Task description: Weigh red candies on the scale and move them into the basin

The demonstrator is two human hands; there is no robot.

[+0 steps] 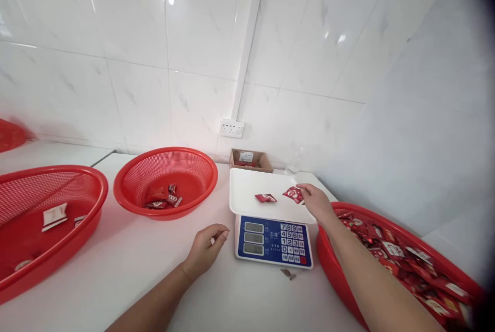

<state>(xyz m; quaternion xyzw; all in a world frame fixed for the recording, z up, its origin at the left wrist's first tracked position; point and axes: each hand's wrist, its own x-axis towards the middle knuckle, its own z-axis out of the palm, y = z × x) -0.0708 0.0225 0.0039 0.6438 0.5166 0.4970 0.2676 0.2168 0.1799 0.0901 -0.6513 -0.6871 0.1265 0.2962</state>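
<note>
A digital scale (274,242) with a white weighing pan (247,193) stands in the middle of the white table. One small red packet (265,198) lies on the pan. My right hand (316,202) reaches over the pan's right side and pinches a second red packet (293,194) at its edge. My left hand (207,248) rests on the table left of the scale, fingers loosely curled, nothing visible in it.
A red basket (444,262) heaped with red packets sits at the right. A round red basket (127,187) with a few packets is left of the scale, another red basket (93,187) at far left. A cardboard box (263,159) and wall socket (232,128) are behind.
</note>
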